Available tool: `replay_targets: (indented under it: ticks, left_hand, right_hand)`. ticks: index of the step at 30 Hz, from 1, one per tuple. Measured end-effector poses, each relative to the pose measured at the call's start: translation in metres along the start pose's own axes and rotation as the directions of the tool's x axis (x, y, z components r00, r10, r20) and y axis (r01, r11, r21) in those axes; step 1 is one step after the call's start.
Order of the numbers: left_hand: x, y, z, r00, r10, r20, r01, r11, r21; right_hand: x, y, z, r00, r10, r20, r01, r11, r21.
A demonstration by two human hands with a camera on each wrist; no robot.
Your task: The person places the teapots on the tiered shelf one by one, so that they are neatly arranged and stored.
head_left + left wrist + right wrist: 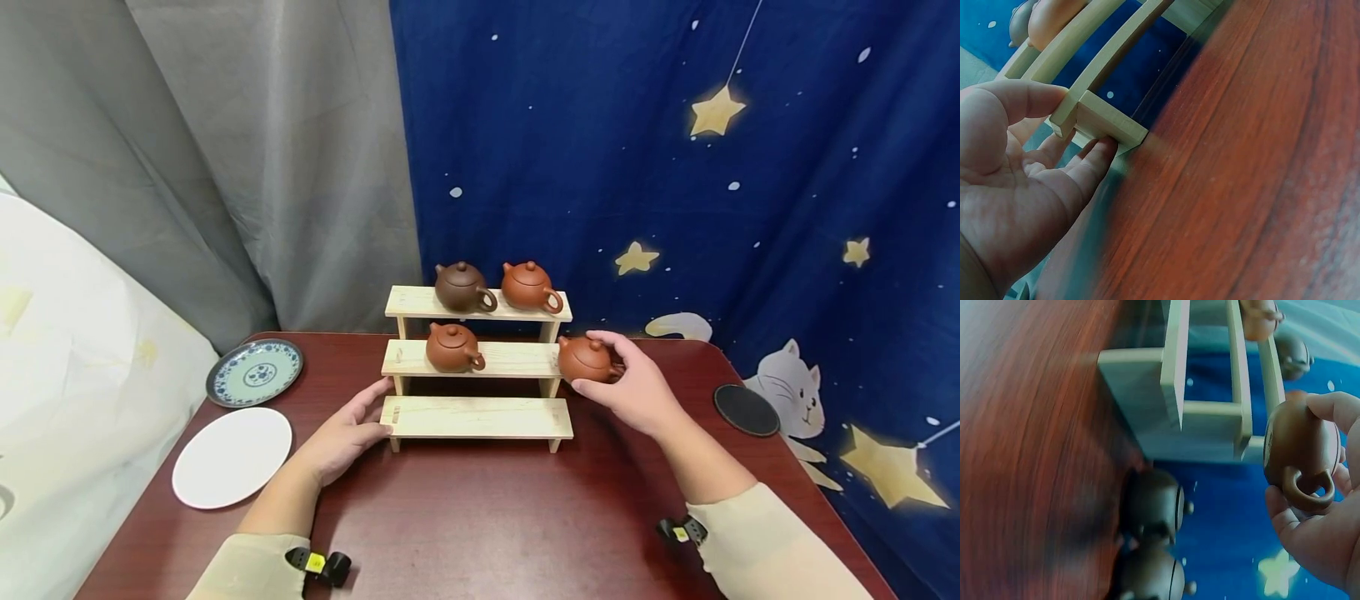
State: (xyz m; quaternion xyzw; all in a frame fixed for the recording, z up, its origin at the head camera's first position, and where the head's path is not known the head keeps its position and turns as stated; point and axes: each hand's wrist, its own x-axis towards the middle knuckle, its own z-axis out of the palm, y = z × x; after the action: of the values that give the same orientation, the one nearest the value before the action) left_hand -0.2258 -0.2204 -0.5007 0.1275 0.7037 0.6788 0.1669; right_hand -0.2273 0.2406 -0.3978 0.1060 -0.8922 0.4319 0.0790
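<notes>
My right hand (630,385) grips a reddish-brown clay teapot (585,360) at the right end of the middle step of a three-tier wooden stand (480,417). In the right wrist view the held teapot (1300,447) has its looped handle toward the palm. My left hand (348,433) holds the left end of the stand's lowest step, thumb on the board and fingers by its leg (1107,122). Another reddish teapot (452,348) sits on the middle step. On the top step stand a dark brown teapot (461,287) and a reddish one (527,286).
Two darker-looking teapots (1150,503) stand on the table right of the stand, hidden from the head view. At the left lie a blue-patterned plate (255,373) and a white plate (232,458). A black round coaster (746,410) lies by the right edge. Curtains (525,125) hang behind.
</notes>
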Motion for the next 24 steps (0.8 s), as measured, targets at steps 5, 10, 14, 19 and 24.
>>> replay_targets:
  ticks: [5,10,14,19,24]
  left_hand:
    - [0.000,-0.001,0.000,1.000,-0.001,-0.001,0.001,1.000,0.003]
    - [0.000,-0.001,0.000,1.000,0.004,0.002,-0.004,1.000,0.000]
    - [0.000,-0.001,0.000,1.000,0.010,0.006,-0.010,1.000,0.000]
    - [0.001,-0.002,-0.001,1.000,0.010,0.010,-0.010,1.000,-0.005]
    - [0.001,-0.003,-0.002,1.000,0.005,0.010,-0.005,1.000,-0.005]
  right_hand:
    - [0.012,-0.010,0.018,0.999,-0.017,0.033,0.015,0.998,0.062]
    - [0.025,-0.019,0.033,0.998,-0.017,0.063,0.009,0.992,0.124]
    - [0.034,-0.023,0.042,0.997,-0.005,0.080,-0.006,0.991,0.135]
    - [0.043,-0.026,0.050,0.995,-0.004,0.095,-0.007,0.994,0.112]
    - [0.048,-0.031,0.055,0.995,-0.009,0.103,-0.001,0.995,0.100]
